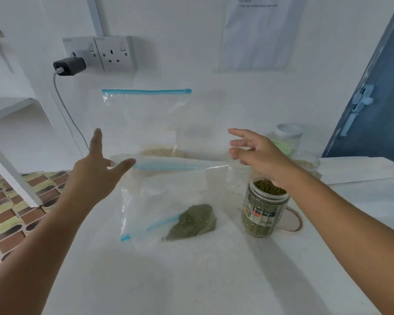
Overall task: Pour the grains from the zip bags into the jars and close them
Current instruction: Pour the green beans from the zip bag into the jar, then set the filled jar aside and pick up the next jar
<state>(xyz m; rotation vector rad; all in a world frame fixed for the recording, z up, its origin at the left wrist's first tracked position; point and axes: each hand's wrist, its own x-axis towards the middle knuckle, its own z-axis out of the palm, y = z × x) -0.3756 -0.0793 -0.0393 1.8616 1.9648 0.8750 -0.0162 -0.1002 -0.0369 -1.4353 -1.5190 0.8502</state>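
Desk [191, 280]: white top, runs back to the wall. All task items sit toward its far half.

Upright zip bag [143, 123]: largest item, standing against the back wall at the desk's far edge, blue seal at top looks zipped across. A band of pale grains [162, 153] sits in its bottom.

Second zip bag [168, 214]: lies flat near desk centre, in front of the upright one, a small heap of green grains [192, 221] remaining in one corner. Its blue seal strip shows at the near left.

Open jar [263, 210]: stands to the right of the flat bag, filled close to the rim with green grains, no lid on. A round disc partly hidden behind it may be its lid; cannot confirm.

Further jars [289, 137]: toward the far right corner, one with a white lid; contents hard to read.

Left hand [100, 169]: fingers spread and straight, holding nothing, palm near the lower left side of the upright bag, thumb just over a blue seal strip. Contact not clear.

Right hand [257, 155]: fingers loosely extended, empty, near the bag's right side but apart from it, above and behind the open jar.

Judgement: green jar appears filled; step in hand looks like reaching for the pale-grain bag with both hands. Next move calls for gripping both sides, lifting clear, unzipping. Open jar under the right wrist risks a knock.
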